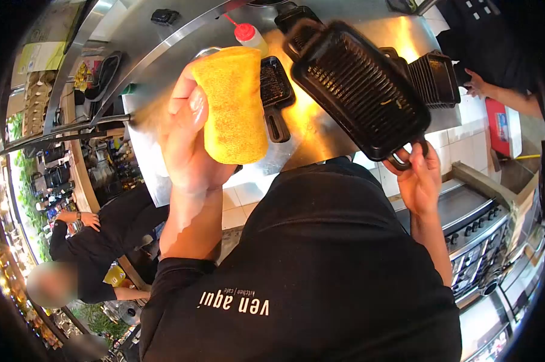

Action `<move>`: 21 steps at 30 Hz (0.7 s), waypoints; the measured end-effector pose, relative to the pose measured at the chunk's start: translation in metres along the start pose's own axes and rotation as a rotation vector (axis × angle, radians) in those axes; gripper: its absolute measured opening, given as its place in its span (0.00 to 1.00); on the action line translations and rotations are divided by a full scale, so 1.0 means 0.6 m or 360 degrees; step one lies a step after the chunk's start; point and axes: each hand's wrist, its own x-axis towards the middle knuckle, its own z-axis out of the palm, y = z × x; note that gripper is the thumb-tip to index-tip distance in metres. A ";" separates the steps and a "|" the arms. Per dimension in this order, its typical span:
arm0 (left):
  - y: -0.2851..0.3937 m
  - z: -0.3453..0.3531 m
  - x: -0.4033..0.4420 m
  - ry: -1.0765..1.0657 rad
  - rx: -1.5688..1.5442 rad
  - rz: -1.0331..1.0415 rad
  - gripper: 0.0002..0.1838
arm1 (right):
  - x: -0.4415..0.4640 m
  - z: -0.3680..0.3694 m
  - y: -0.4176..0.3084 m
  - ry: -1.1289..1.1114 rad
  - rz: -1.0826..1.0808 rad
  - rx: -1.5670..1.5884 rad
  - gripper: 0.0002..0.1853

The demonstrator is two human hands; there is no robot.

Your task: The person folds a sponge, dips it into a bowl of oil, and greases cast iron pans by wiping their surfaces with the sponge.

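A yellow cleaning cloth is in my left hand, whose thumb and fingers are closed on its left side. My right hand grips the loop handle at the near end of a black ridged grill pan. The pan is tilted, with its ridged inside facing me, and a small light mark shows on the ridges. Between cloth and grill pan, a smaller black pan lies on the steel counter, its handle pointing toward me.
A stack of black ridged pans stands right of the grill pan. Behind the cloth is a squeeze bottle with a red cap. One co-worker's hand is near the stack; another person is at left. A stove stands at lower right.
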 end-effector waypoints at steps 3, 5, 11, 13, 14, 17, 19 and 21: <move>0.003 -0.008 -0.005 0.0013 0.0068 -0.0026 0.29 | 0.021 -0.048 0.054 0.0143 0.0163 0.0016 0.10; 0.003 -0.009 -0.005 -0.0042 0.0014 -0.0064 0.28 | 0.035 -0.067 0.085 0.0229 0.0218 0.0014 0.08; -0.013 -0.033 0.007 -0.0184 -0.0626 -0.0408 0.27 | 0.060 -0.170 0.209 0.0401 0.0435 0.0006 0.08; -0.020 -0.036 0.008 -0.0046 -0.0646 -0.0487 0.27 | 0.058 -0.169 0.217 0.0504 0.0465 0.0056 0.09; -0.022 -0.036 0.007 -0.0046 -0.0651 -0.0497 0.27 | 0.059 -0.171 0.220 0.0527 0.0524 0.0009 0.10; -0.032 -0.037 0.007 0.0041 -0.0655 -0.0508 0.26 | 0.059 -0.216 0.244 0.0506 0.0732 -0.0514 0.17; -0.040 -0.045 0.008 0.0072 -0.0536 -0.0393 0.25 | 0.060 -0.221 0.242 0.0488 0.0979 -0.0799 0.18; -0.036 -0.042 0.006 0.0165 -0.0528 -0.0393 0.26 | 0.055 -0.228 0.235 0.0442 0.1016 -0.1075 0.18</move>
